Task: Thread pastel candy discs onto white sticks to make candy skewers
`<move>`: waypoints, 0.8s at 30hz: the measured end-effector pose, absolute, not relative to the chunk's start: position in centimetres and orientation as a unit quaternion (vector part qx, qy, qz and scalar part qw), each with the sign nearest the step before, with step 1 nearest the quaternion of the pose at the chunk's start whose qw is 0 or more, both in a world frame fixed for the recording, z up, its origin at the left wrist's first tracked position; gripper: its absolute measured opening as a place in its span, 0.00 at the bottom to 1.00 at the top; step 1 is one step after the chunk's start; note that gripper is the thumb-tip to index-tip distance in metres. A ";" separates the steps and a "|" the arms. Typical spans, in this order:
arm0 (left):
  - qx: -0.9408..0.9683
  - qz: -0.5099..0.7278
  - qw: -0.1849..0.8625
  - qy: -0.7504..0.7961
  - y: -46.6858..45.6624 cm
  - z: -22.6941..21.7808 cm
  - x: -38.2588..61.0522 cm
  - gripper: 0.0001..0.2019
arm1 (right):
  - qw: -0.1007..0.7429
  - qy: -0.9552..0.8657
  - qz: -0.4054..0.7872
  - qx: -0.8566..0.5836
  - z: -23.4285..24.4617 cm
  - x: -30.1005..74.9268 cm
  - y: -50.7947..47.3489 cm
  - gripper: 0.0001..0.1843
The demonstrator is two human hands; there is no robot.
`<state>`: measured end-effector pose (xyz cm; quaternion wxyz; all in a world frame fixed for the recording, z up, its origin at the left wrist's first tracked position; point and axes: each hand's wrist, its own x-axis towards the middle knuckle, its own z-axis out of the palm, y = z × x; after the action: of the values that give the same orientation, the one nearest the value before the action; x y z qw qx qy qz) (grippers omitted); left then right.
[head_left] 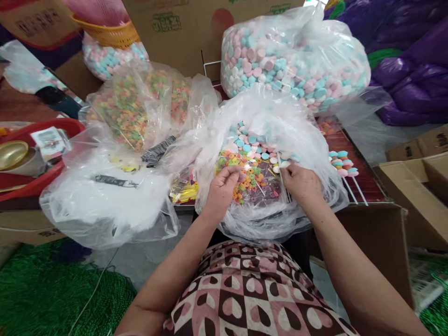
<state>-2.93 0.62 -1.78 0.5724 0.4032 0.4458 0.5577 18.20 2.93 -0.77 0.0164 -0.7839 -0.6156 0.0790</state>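
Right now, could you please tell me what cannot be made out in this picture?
Head view:
- Left hand: anything between its fingertips, hidden by the fingers.
- Right hand: some fingertips, hidden behind the hand.
- Card: its print, too small and blurred.
- Red basin: one side, cut off by the left edge.
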 end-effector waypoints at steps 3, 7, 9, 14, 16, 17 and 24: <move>0.404 0.557 0.574 0.444 0.6 -1.7 -3.0 0.09 | 0.042 -0.601 0.069 -0.795 -0.7 18.3 3.3 0.22; 0.402 0.558 0.575 0.444 0.7 -1.8 -3.1 0.09 | 0.102 -0.575 0.095 -0.806 -0.4 18.8 4.4 0.18; 0.406 0.555 0.574 0.445 0.7 -1.8 -3.1 0.09 | 0.147 -0.559 0.145 -0.803 -0.3 19.1 4.6 0.16; 0.447 0.513 0.570 0.461 0.5 -1.5 -2.6 0.10 | 0.305 -0.482 0.396 -0.719 0.0 19.3 1.4 0.16; 0.462 0.488 0.576 0.465 0.5 -1.5 -2.1 0.12 | 0.347 -0.448 0.478 -0.671 0.1 19.0 -1.0 0.18; 0.462 0.478 0.582 0.467 0.5 -1.5 -1.8 0.13 | 0.364 -0.434 0.508 -0.649 0.1 18.8 -2.2 0.20; 0.419 0.444 0.664 0.432 0.9 -1.7 -0.3 0.22 | 0.394 -0.398 0.584 -0.588 -0.4 17.3 -5.8 0.22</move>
<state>-0.29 0.92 -1.66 0.6637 0.4185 0.4323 0.4444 17.29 -5.84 -0.41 0.3941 -0.5876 -0.3977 0.5841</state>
